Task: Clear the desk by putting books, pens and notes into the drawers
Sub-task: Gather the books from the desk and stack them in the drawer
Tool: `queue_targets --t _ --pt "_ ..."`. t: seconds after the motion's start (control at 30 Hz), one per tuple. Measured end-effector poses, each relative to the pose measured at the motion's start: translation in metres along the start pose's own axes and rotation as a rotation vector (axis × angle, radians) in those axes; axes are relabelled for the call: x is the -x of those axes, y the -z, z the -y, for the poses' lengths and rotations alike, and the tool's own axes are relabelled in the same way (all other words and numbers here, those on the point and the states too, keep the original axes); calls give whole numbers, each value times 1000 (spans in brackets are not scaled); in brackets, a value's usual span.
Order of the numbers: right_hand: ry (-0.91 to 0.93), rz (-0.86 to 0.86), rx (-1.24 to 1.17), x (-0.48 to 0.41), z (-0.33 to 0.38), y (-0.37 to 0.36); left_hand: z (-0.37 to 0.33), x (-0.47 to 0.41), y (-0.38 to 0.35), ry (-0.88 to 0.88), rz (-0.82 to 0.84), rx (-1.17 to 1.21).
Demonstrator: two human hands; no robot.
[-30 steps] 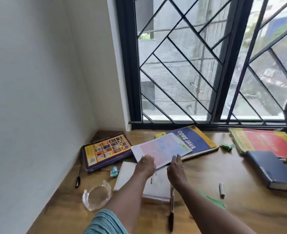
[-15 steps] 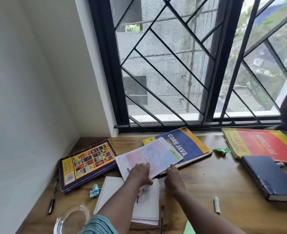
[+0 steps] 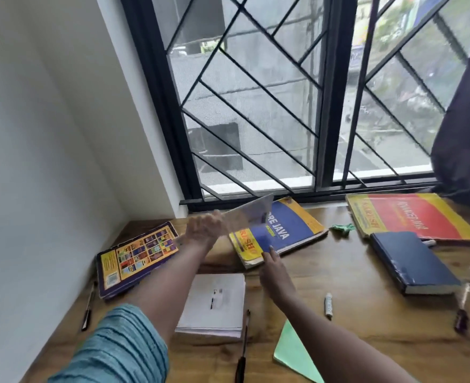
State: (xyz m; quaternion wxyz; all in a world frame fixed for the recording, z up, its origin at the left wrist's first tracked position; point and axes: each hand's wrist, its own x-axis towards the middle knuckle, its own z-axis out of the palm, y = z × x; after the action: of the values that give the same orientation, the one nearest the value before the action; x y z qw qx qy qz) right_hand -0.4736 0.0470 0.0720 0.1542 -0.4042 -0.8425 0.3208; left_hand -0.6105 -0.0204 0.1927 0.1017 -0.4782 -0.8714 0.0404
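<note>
Desk: wooden top [image 3: 352,275] under a barred window [image 3: 256,106], crowded with books, pens and paper; no drawer is in view.
Near edge: green sheet [image 3: 294,352] and black pen [image 3: 242,352] lie loose by the forearms; a passing sleeve could sweep either off.
White notepad [image 3: 214,302]: flat between the arms, right under the lifted item, which would land on it if it slips.
Right hand [image 3: 275,269]: fingers spread and unclenched, fingertips at the near corner of the Core Java book [image 3: 283,230], grasping nothing; a push there may skid the book toward the window.
Left hand [image 3: 204,230]: clenched on one edge of a thin booklet [image 3: 252,214], blurred, raised and tilted above the Core Java book.
Risk: held by one edge only, the limp booklet could bend, flap open or slide out.
Far right: red book [image 3: 413,214] and dark blue book [image 3: 413,261] wait well apart from both hands.
</note>
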Motion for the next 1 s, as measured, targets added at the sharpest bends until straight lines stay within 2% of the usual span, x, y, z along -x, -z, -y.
queue_targets --t 0.07,0.13,0.27,0.37,0.53,0.7,0.87,1.0 --pt "-14 -7 -44 14 2 7 7 8 18 -24 -97 -64" --pt "-53 -17 -128 28 8 13 10 23 29 4 -149 -15" --pt "-109 -69 -264 62 29 26 10 65 37 136 -218 361" --pt "-158 -79 -487 95 41 22 7 107 36 205 -214 668" --pt "-240 -122 -707 165 27 2 1 187 23 303 -160 938" --pt "-300 -160 -613 233 12 9 -12 244 -5 431 3 1055" --pt "-419 -210 -439 285 -5 24 -44 287 -18 431 107 1098" --pt "-458 -242 -431 312 -24 37 -70 310 -28 454 179 1160"
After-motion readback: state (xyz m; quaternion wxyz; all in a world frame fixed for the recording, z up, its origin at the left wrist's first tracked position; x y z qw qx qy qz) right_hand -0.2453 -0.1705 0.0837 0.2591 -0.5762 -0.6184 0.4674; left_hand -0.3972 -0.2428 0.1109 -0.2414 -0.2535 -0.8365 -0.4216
